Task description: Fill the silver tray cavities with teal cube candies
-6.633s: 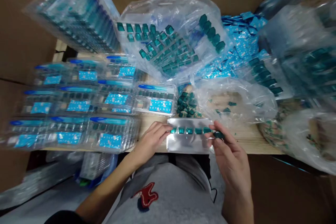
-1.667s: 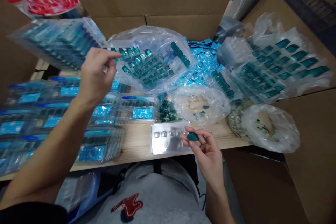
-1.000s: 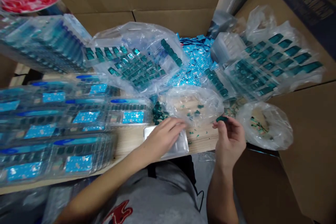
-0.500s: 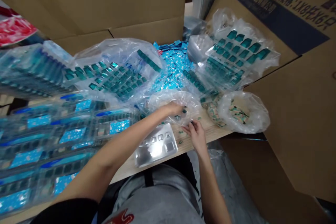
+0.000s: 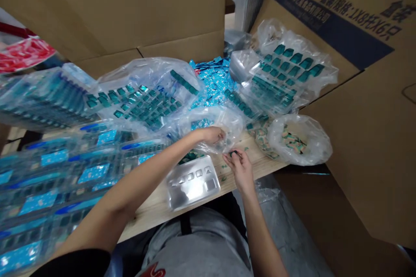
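My left hand (image 5: 212,135) reaches over the rolled-down mouth of a clear plastic bag (image 5: 235,117). Its fingers are curled together, and what they hold, if anything, is hidden. My right hand (image 5: 239,165), in front of the bag, pinches a small dark green piece (image 5: 233,153) between thumb and fingers. Below my left forearm, a shiny clear plastic tray (image 5: 186,197) with a row of small moulded recesses lies on the wooden table (image 5: 156,216). A few green bits are scattered on the wood beside the tray.
Filled plastic packs (image 5: 39,199) with blue packets cover the left side. Bags of green moulded strips (image 5: 143,106) stand behind, with a heap of blue packets (image 5: 216,80) between them. Right of my hands sits an open bag of small green-and-tan pieces (image 5: 294,143). Cardboard boxes (image 5: 364,108) border the table.
My left hand has drawn back slightly to the left, and the green piece near its fingertips no longer shows. My right hand stays in front of the bag, its green piece now plainer. The view has shifted slightly.
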Available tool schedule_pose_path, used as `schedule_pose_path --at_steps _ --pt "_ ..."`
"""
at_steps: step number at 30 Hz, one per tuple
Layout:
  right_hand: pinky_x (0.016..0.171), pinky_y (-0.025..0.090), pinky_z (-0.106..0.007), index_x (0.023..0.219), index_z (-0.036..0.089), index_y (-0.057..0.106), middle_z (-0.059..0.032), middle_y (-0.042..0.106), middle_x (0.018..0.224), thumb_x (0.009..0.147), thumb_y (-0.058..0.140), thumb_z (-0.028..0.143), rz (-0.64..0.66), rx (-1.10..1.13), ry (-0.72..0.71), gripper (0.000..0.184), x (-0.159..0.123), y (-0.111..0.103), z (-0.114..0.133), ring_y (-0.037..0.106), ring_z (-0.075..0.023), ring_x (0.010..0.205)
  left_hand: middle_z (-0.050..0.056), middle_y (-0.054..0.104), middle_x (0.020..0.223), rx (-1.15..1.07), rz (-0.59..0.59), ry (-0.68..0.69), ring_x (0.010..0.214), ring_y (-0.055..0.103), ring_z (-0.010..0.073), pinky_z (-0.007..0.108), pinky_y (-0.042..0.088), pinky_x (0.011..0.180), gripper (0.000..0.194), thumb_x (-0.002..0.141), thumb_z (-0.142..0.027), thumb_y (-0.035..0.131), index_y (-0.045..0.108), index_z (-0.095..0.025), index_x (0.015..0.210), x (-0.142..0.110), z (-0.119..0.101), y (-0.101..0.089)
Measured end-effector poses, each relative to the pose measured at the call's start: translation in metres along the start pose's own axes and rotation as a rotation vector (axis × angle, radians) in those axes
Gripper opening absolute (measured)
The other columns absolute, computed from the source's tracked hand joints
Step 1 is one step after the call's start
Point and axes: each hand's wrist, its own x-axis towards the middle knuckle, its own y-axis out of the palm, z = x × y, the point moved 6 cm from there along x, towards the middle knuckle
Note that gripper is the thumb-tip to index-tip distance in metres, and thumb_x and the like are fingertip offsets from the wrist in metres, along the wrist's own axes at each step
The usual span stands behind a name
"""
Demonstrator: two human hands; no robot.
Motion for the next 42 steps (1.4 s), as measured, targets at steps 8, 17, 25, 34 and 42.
schedule_pose_path --at_steps 8,17,25,34,42 --pt "0.089 0.059 -0.044 0.085 0.024 0.064 -0.0032 0.074 0.105 0.063 0.080 0.056 0.057 0.071 0.007 0.042 -0.014 0.015 0.015 0.075 -0.0220 0.086 0.008 0.070 0.118 -0.161 0.096 -0.043 0.104 0.065 0.0192 0.025 0.048 0.082 0.043 0.096 -0.046 0.038 0.056 -0.018 0.124 -0.060 -0.010 -0.027" --pt "0.080 0.061 -0.040 0.092 0.021 0.065 -0.0027 0.074 0.095 0.076 0.074 0.049 0.003 -0.057 -0.111 0.033 -0.008 -0.019 0.018 0.072 -0.0174 0.078 0.004 0.068 0.087 -0.058 0.166 -0.084 0.082 0.060 0.0199 0.025 0.045 0.069 0.040 0.075 -0.053 0.053 0.061 -0.017 0.091 -0.061 -0.021 -0.045" --pt "0.078 0.058 -0.038 0.112 0.016 0.063 -0.0068 0.066 0.111 0.095 0.060 0.032 -0.024 -0.526 -0.175 0.024 0.010 -0.028 0.017 0.066 -0.0183 0.091 0.002 0.063 0.070 0.116 0.075 -0.192 0.070 0.057 0.0186 0.025 0.043 0.061 0.022 0.068 -0.038 0.048 0.057 -0.018 0.070 -0.048 -0.003 -0.061" --pt "0.089 0.054 -0.046 0.124 0.018 0.059 -0.0097 0.060 0.128 0.094 0.060 0.032 0.058 -1.028 -0.151 0.033 0.063 0.018 0.030 0.063 -0.0238 0.107 0.006 0.070 0.086 0.119 -0.015 -0.179 0.079 0.063 0.0211 0.026 0.045 0.067 0.034 0.077 -0.044 0.051 0.064 -0.015 0.088 -0.057 -0.010 -0.055" --pt "0.088 0.055 -0.044 0.118 0.018 0.062 -0.0086 0.063 0.122 0.095 0.060 0.032 0.181 -0.997 -0.154 0.027 0.041 0.016 0.018 0.064 -0.0220 0.104 0.011 0.073 0.099 0.047 -0.274 -0.101 0.091 0.068 0.0262 0.032 0.051 0.080 0.040 0.083 -0.042 0.064 0.065 -0.012 0.109 -0.069 -0.022 -0.047"
